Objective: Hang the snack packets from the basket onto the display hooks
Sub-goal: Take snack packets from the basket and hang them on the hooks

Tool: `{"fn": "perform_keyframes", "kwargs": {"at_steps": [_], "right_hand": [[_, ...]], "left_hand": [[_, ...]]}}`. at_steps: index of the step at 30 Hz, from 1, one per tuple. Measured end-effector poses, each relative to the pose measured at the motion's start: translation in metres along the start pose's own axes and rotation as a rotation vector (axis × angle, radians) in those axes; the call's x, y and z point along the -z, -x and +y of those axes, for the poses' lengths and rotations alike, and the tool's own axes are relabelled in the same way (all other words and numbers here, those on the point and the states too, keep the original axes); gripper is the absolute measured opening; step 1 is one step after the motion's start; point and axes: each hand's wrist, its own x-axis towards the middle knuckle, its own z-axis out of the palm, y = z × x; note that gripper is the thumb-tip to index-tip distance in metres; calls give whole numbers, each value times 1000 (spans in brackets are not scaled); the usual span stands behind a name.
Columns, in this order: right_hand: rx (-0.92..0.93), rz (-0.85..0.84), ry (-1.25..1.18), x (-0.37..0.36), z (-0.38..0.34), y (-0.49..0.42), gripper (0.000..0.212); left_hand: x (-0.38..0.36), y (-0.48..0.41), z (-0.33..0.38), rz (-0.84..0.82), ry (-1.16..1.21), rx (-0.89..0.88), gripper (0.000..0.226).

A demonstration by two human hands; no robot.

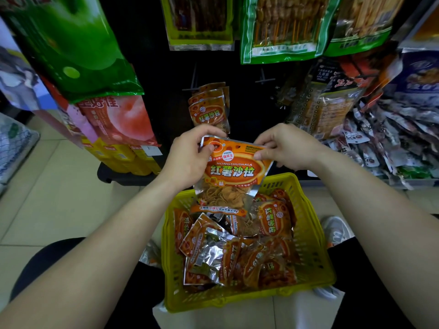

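The task is looking only partly done: a small bunch of matching orange foil packets (pixel 210 112) is hanging on a display hook against the dark back panel, while many more are waiting below. A bare thin metal hook (pixel 264 80) is sticking out to the right of that bunch, apparently carrying nothing. The left hand (pixel 187 157) and the right hand (pixel 285 148) are both pinching the top edge of one orange printed snack packet with a clear window of chips (pixel 231 172), holding it upright above the basket and just below the hanging bunch; it is not yet on a hook. The yellow slotted plastic basket (pixel 318 233) is sitting between the person's knees and is holding a loose heap of orange and silver packets (pixel 237 252), lying at all angles and covering most of its floor, so most of the hanging appears to be left
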Motion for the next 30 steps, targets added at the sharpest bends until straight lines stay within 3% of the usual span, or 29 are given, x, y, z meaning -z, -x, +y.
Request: {"fn": "perform_keyframes", "kwargs": {"at_steps": [9, 14, 16, 19, 23, 30], "right_hand": [[49, -60, 270, -23, -14, -2, 10], [44, 46, 382, -32, -14, -5, 31], [31, 76, 407, -33, -13, -6, 28], [39, 137, 478, -36, -12, -9, 2], [10, 232, 565, -40, -6, -14, 21], [-40, 331, 675, -15, 3, -59, 16]], "left_hand": [[-24, 9, -11, -21, -34, -69, 34], [-26, 6, -14, -30, -52, -73, 35], [-21, 3, -16, -59, -76, -56, 32], [-11, 0, -24, -101, -231, -42, 35], [0, 2, -41, -119, -326, 54, 42], [2, 10, -78, -229, -488, 152, 43]]}}
